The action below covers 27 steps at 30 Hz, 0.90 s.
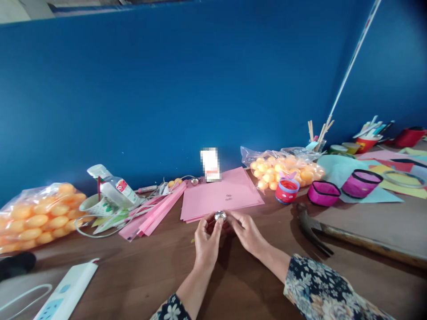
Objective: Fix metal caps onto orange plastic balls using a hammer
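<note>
A small shiny silver ball (220, 216) is pinched in the fingers of my left hand (207, 238), just above the brown table. My right hand (248, 233) closes on the ball's right side with its fingertips; some of its fingers are hidden behind. Directly beyond both hands lies a stack of pink paper (216, 198) with two small dark marks on the top sheet. Near the stack's far left corner rests a second silver ball (194, 181).
To the right lie a claw hammer (347, 235), a red cup (287, 191), magenta fabric rings (323, 193) and a bag of orange balls (280, 171). Leftward are pink strips (160, 211), a bottle (116, 189), another ball bag (40, 218) and a power strip (66, 289). A blue wall (167, 89) stands behind.
</note>
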Available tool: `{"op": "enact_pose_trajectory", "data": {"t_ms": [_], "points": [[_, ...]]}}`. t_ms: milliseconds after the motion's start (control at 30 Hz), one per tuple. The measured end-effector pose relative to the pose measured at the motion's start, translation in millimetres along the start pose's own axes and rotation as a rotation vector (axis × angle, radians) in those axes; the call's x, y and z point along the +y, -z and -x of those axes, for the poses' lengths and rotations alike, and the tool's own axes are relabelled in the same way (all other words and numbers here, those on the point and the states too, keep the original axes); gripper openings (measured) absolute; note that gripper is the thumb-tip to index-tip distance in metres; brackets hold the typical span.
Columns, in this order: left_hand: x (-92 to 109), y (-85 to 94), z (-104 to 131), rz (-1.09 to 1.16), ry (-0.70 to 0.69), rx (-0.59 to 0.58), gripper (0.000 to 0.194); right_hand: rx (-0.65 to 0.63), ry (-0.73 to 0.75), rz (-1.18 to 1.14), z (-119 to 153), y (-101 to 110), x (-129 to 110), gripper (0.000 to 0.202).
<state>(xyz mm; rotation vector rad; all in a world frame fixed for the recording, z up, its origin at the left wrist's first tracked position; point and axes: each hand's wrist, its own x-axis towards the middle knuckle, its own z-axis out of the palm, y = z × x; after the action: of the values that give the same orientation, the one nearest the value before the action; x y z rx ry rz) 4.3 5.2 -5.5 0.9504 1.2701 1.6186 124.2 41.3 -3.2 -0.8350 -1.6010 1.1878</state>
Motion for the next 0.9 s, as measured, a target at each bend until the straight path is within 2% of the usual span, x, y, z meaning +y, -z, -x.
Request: {"op": "enact_pose_trajectory", "data": {"t_ms": [167,300,400,600,800,900], "points": [[1.6,-1.6,-1.3,0.002,-0.034,-0.006,0.033,0.105,0.037,0.111,1.4,0.4,-0.3,0.019],[0.9,-1.8,-1.5,-0.008,-0.020,-0.016,0.042,0.112,0.052,0.159,1.9,1.2,1.4,0.010],[-1.4,-0.2,-1.7,-0.011,-0.001,-0.047,0.044,0.111,0.046,0.192,2.3,1.6,0.9,0.009],[-3.1,1.8,-2.2,-0.028,0.008,-0.034,0.046,0.120,0.066,0.272,3.3,2.7,-3.7,0.009],[5.4,-3.6,0.2,-0.051,0.012,0.005,0.040,0.112,0.014,0.217,2.4,2.6,-5.4,0.013],[5.4,-4.2,0.4,-0.006,0.038,0.018,0.038,0.125,0.046,0.233,1.8,2.0,-5.6,0.011]]}}
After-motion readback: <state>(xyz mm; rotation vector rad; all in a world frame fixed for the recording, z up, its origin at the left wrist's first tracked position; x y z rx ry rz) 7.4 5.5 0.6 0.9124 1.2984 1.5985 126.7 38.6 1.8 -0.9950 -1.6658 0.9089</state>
